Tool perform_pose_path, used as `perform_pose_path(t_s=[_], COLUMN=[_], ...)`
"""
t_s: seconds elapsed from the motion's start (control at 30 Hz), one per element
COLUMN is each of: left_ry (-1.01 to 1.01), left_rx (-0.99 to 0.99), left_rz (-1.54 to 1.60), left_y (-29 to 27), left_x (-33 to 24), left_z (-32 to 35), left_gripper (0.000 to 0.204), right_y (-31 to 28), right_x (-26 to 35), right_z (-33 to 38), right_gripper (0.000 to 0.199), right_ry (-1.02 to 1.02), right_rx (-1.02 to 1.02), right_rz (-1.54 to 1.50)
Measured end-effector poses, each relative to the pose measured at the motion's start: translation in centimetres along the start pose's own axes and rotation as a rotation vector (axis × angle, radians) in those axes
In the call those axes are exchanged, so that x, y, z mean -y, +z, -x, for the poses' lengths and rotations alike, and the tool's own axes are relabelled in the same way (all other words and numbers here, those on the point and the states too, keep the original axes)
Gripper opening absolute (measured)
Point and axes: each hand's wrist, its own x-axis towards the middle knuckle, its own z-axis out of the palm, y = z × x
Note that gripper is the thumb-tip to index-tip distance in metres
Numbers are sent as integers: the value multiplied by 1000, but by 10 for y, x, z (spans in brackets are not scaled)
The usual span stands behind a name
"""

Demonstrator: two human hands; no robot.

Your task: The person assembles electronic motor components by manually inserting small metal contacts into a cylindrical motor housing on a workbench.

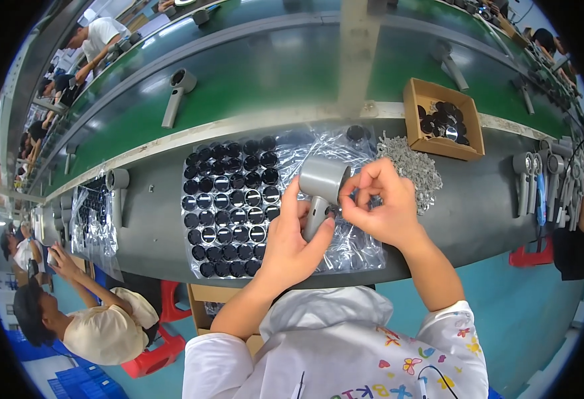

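Note:
My left hand (293, 247) is wrapped round the handle of a grey hair-dryer-shaped housing (320, 178), a wide round barrel on a short grip. Its barrel points to the right, so the inside of the opening cannot be seen. At the rim of that opening, my right hand (386, 205) has thumb and forefinger pinched together. Whatever those fingers hold is too small or hidden to make out. Beneath both hands lies clear plastic sheeting (358, 256), and to the left of them sit rows of round black caps (237, 179).
Small light-grey parts (415, 169) lie heaped beside a cardboard box (468, 149) of black discs. Several grey housings (555, 169) stand at the right. A rail (205, 138) borders the green conveyor belt (238, 93), which carries housings. A co-worker (99, 319) sits at the left.

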Motion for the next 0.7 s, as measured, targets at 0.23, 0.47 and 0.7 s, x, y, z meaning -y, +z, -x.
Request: perform_pose_path(t_s=[0.23, 0.47, 0.7], left_ry=[144, 86, -141], left_rx=[-16, 4, -64], left_rz=[-321, -295, 121], left_y=[-4, -6, -1], left_x=[-1, -7, -8], left_z=[-4, -5, -5], left_gripper=[76, 75, 66], right_y=[-2, 6, 8], right_x=[-3, -5, 0], right_z=[2, 3, 8], right_gripper=[37, 35, 38], right_ry=[-50, 25, -57], right_rx=[65, -10, 134], right_rz=[218, 4, 40])
